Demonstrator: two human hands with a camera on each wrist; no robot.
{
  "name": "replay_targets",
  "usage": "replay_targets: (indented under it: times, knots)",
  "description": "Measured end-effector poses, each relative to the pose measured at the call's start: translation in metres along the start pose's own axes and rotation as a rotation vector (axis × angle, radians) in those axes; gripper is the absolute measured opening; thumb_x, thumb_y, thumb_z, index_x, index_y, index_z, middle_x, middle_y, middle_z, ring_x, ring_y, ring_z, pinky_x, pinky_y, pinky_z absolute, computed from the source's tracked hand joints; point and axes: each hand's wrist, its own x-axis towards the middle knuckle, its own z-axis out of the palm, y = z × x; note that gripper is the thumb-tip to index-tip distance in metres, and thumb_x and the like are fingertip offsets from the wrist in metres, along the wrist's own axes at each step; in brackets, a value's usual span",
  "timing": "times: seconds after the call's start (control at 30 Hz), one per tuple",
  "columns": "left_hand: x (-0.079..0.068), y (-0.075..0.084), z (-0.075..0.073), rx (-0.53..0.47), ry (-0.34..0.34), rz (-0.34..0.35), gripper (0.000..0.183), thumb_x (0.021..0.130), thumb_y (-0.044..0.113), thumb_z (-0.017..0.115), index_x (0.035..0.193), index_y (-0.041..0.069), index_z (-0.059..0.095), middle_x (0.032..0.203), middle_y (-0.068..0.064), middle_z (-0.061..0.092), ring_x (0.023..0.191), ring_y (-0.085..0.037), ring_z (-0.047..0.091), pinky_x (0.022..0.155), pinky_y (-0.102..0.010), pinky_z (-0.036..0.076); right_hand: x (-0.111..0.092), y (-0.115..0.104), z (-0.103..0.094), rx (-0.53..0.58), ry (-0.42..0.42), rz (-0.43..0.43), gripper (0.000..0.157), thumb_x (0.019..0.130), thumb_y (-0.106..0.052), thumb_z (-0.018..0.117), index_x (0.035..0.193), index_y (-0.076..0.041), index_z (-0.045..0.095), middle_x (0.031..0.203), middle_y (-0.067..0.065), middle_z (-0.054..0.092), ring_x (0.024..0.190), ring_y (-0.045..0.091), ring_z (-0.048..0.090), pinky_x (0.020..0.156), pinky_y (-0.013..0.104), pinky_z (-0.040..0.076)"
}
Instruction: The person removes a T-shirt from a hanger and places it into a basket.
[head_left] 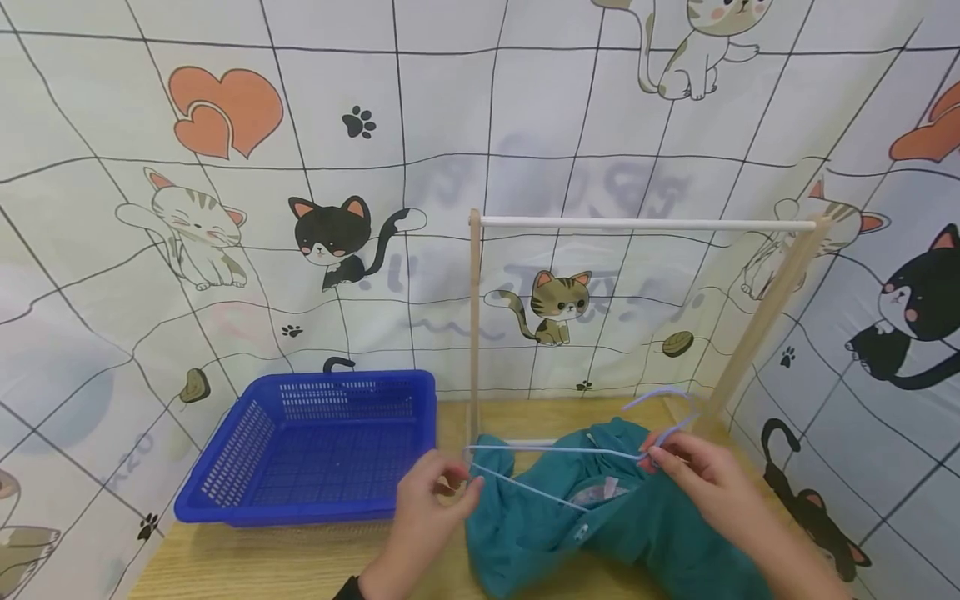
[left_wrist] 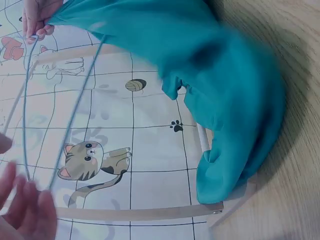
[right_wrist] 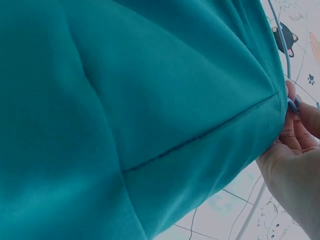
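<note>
A light-blue clothes hanger (head_left: 555, 450) extends sideways over a crumpled teal garment (head_left: 525, 533), its hook (head_left: 667, 392) toward the right. My right hand (head_left: 697, 475) pinches the hanger near the base of the hook. In the right wrist view, the garment's edge (right_wrist: 280, 95) runs up to these same fingers. At the hanger's left end is my left hand (head_left: 435, 500), thumb apart from the fingers in the left wrist view, fingertips (left_wrist: 45, 200) right at the hanger's corner. The hanger's lower bar passes into the garment's opening, where a pale label (head_left: 603, 490) shows.
Behind the garment stands a wooden rack with a white top rod (head_left: 645, 224) and wooden posts (head_left: 475, 333). A blue plastic basket (head_left: 307, 512) sits to its left on the wooden table (head_left: 262, 558). A cat-printed sheet (head_left: 442, 100) covers the wall behind.
</note>
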Motion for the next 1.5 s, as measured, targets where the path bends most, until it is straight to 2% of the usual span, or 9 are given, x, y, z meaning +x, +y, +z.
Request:
replay_targets:
  times: [0.13,0.27,0.43,0.57,0.73,0.87,1.0,1.2,1.5]
  knots:
    - [0.004,0.004,0.001,0.108,0.071,0.171,0.034,0.073,0.011,0.08,0.1,0.021,0.062,0.098,0.007,0.055,0.091,-0.01,0.054,0.075,-0.028,0.052,0.0,0.003,0.006,0.039,-0.018,-0.055,0.017,0.093,0.008,0.049,0.093,-0.001,0.064,0.095,-0.006,0.065,0.082,0.003,0.065,0.072,0.015,0.054]
    - [0.006,0.009,0.005,0.239,-0.032,0.275,0.046,0.079,0.017,0.076,0.123,0.019,0.06,0.119,0.006,0.056,0.111,-0.013,0.052,0.088,-0.035,0.049,0.002,0.003,0.012,0.006,-0.04,-0.097,0.019,0.091,0.009,0.052,0.091,-0.005,0.065,0.094,-0.005,0.066,0.081,0.003,0.064,0.07,0.015,0.054]
    - [0.004,0.017,0.01,0.312,-0.271,0.227,0.034,0.093,0.025,0.06,0.127,0.018,0.06,0.12,0.006,0.06,0.112,-0.015,0.057,0.091,-0.037,0.051,0.003,-0.001,0.018,-0.09,-0.055,-0.104,0.02,0.091,0.004,0.055,0.089,-0.013,0.066,0.092,-0.001,0.068,0.085,0.0,0.061,0.067,0.015,0.053]
    - [0.001,0.019,0.012,0.299,-0.353,0.187,0.025,0.096,0.02,0.056,0.119,0.016,0.066,0.104,0.007,0.063,0.095,-0.008,0.061,0.079,-0.024,0.053,0.002,-0.004,0.022,-0.076,-0.082,-0.072,0.019,0.093,0.001,0.055,0.089,-0.014,0.066,0.094,-0.001,0.067,0.086,0.0,0.06,0.068,0.017,0.054]
    - [-0.001,0.017,0.014,0.237,-0.303,0.209,0.014,0.092,0.013,0.061,0.099,0.012,0.073,0.088,0.007,0.059,0.077,-0.001,0.054,0.065,-0.013,0.047,0.002,-0.005,0.025,-0.038,-0.098,-0.076,0.017,0.093,0.001,0.053,0.091,-0.01,0.065,0.094,-0.002,0.066,0.082,0.003,0.061,0.068,0.018,0.054]
    - [0.0,0.016,0.015,0.183,-0.228,0.25,0.008,0.089,0.012,0.065,0.088,0.01,0.073,0.085,0.007,0.061,0.076,-0.001,0.057,0.066,-0.012,0.048,0.003,-0.005,0.026,-0.015,-0.099,-0.057,0.016,0.094,0.0,0.053,0.095,-0.009,0.066,0.095,-0.003,0.067,0.082,0.003,0.063,0.07,0.019,0.055]
    - [0.0,0.014,0.016,0.15,-0.177,0.254,0.007,0.088,0.011,0.066,0.086,0.01,0.073,0.084,0.008,0.061,0.076,-0.001,0.057,0.067,-0.009,0.047,0.004,-0.004,0.025,-0.089,-0.084,-0.013,0.015,0.092,-0.008,0.059,0.105,-0.013,0.065,0.099,-0.003,0.069,0.09,0.0,0.062,0.076,0.021,0.054]
    - [0.0,0.012,0.017,0.093,-0.137,0.21,0.007,0.088,0.008,0.066,0.085,0.009,0.073,0.081,0.009,0.06,0.072,0.001,0.053,0.06,-0.009,0.046,0.001,-0.001,0.017,-0.228,-0.018,0.018,0.03,0.085,-0.013,0.07,0.114,-0.017,0.062,0.104,-0.005,0.068,0.094,0.002,0.062,0.08,0.02,0.052]
    - [-0.004,0.01,0.016,0.05,-0.073,0.219,0.007,0.086,0.006,0.066,0.086,0.008,0.073,0.08,0.008,0.059,0.068,0.002,0.051,0.055,-0.009,0.044,-0.005,0.005,0.01,-0.192,0.007,0.09,0.019,0.087,-0.012,0.068,0.105,-0.017,0.064,0.099,-0.004,0.067,0.091,0.0,0.06,0.078,0.017,0.05]
